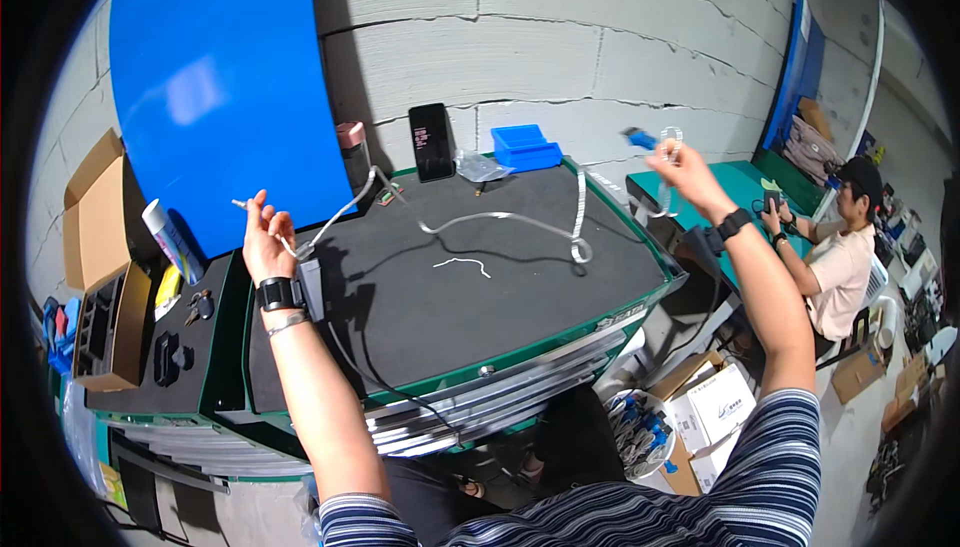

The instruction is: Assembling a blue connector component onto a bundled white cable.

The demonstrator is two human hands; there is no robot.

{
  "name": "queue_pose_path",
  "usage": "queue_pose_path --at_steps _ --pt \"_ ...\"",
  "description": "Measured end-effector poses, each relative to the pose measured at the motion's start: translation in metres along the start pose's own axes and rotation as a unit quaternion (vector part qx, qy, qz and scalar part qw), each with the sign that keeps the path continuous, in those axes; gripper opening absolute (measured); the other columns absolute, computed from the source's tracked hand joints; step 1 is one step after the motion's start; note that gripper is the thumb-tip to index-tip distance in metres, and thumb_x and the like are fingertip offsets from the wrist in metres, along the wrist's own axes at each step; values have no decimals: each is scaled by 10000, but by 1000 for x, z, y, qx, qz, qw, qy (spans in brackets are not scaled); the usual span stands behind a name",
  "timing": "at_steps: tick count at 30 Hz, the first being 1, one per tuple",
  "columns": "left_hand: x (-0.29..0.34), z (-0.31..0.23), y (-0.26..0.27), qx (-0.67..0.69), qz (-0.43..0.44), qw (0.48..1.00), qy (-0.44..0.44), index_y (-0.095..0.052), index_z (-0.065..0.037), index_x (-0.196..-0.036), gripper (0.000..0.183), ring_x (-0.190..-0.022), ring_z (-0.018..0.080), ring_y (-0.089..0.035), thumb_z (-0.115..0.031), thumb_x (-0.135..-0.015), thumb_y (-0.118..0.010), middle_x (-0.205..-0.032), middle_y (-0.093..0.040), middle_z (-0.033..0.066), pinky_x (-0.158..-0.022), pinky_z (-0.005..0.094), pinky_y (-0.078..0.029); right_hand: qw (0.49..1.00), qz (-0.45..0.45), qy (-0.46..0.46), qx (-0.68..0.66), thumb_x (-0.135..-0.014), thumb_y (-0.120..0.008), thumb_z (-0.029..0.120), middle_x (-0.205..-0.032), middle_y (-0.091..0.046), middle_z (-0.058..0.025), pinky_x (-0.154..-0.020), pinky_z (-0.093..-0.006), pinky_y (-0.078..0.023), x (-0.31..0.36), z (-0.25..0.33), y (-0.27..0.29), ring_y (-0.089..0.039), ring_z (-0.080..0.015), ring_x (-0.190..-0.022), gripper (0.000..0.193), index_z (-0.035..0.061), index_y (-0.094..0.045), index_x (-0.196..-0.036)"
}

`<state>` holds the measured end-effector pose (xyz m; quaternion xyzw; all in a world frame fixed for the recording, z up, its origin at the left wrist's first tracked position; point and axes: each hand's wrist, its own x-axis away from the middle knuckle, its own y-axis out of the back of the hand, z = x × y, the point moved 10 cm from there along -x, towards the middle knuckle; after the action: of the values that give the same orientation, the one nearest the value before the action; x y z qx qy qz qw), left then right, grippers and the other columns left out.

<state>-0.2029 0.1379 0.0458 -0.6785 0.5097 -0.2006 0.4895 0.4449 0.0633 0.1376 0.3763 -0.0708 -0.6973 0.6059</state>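
Observation:
A long grey-white cable (510, 215) stretches between my two raised hands, sagging in loops over the dark mat of the tool cabinet (450, 317). At the left, my left hand (268, 245) is closed on the cable near one end, and a small plug (240, 204) sticks out past its fingers. My right hand (690, 182), lifted at the right, pinches the other end, where a blue connector (638, 137) juts out, slightly blurred. Beside my left wrist stands a narrow grey block (312, 289). A thin white tie (462, 262) lies on the mat.
Along the wall stand a black phone (432, 142), a clear plastic bag (480, 165) and a blue bin (525, 148). Left are an open cardboard box (97, 212), a spray can (170, 237) and keys (200, 307). A tub of cables (640, 427) sits below right, near a seated person (838, 257).

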Motion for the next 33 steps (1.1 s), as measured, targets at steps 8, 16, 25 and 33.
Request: queue_pose_path --at_steps 8,16,25,33 --pt "3 6 -3 40 13 999 34 -556 -18 -1136 286 -491 68 -353 -266 -994 -556 -679 -452 -12 -546 196 -406 987 139 -69 31 -864 -730 319 -987 -591 -70 -804 -309 -469 5 -50 -103 -558 -138 -912 413 21 -571 -1101" --pt "11 20 -22 55 42 994 82 -552 -22 -1101 268 -480 70 -362 -268 -997 -550 -694 -480 1 -489 185 -367 980 90 172 -38 -894 -679 304 -1094 -627 -128 -898 -341 -482 -34 81 -154 -598 -207 -1032 456 -3 -553 -1206" --pt "25 20 -50 97 106 983 112 -537 -18 -1099 283 -469 51 -365 -282 -997 -541 -710 -510 3 -487 151 -401 747 555 -104 -351 -1011 -466 408 -1173 -628 -155 -665 -241 -546 20 142 -347 -665 -174 -753 576 5 -356 -1408" --pt "66 70 -97 -292 201 927 124 -620 -94 -1127 225 -766 46 -585 -232 -950 -621 -895 -622 -31 -755 239 -496 742 406 -86 -527 -923 -634 124 -959 -655 -58 -711 -187 -552 -16 123 -296 -663 -105 -810 312 11 -551 -1201"
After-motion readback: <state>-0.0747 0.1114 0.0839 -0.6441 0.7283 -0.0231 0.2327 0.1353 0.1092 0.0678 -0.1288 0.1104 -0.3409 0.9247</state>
